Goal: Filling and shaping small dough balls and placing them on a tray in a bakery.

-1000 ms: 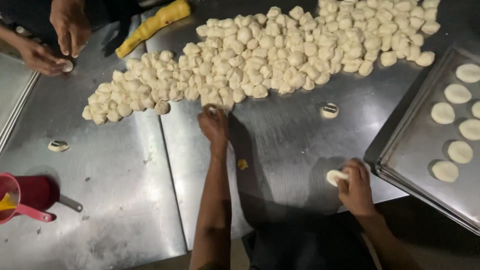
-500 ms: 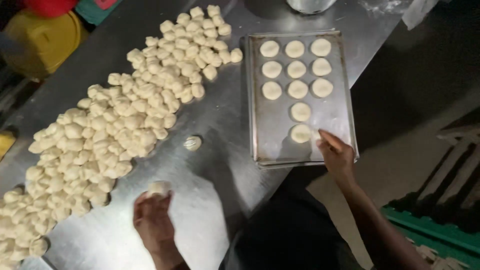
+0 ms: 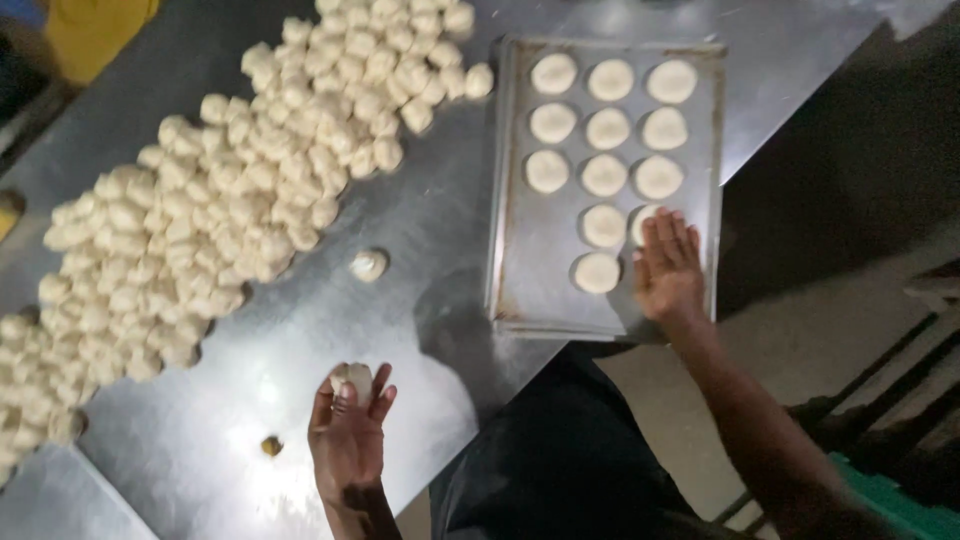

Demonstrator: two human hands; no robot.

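My left hand (image 3: pixel 348 430) rests on the steel table (image 3: pixel 440 230) with its fingers curled over a small dough ball (image 3: pixel 352 378). My right hand (image 3: pixel 668 268) lies flat, fingers spread, on a metal baking tray (image 3: pixel 520 290), pressing down on a dough piece (image 3: pixel 642 222) that is mostly hidden beneath it. Several flattened dough rounds (image 3: pixel 604 176) sit in rows on the tray. A large heap of raw dough balls (image 3: pixel 230 200) spreads across the table to the left.
One loose dough ball (image 3: pixel 368 264) lies between the heap and the tray. A small dark crumb (image 3: pixel 270 445) sits near my left wrist. The tray reaches the table's right edge, with dark floor beyond. A yellow object (image 3: pixel 95 30) is at the top left.
My view swung right from the heap to the tray. My right hand set a dough piece on the tray and now presses it flat. My left hand picked up a ball and drew nearer.
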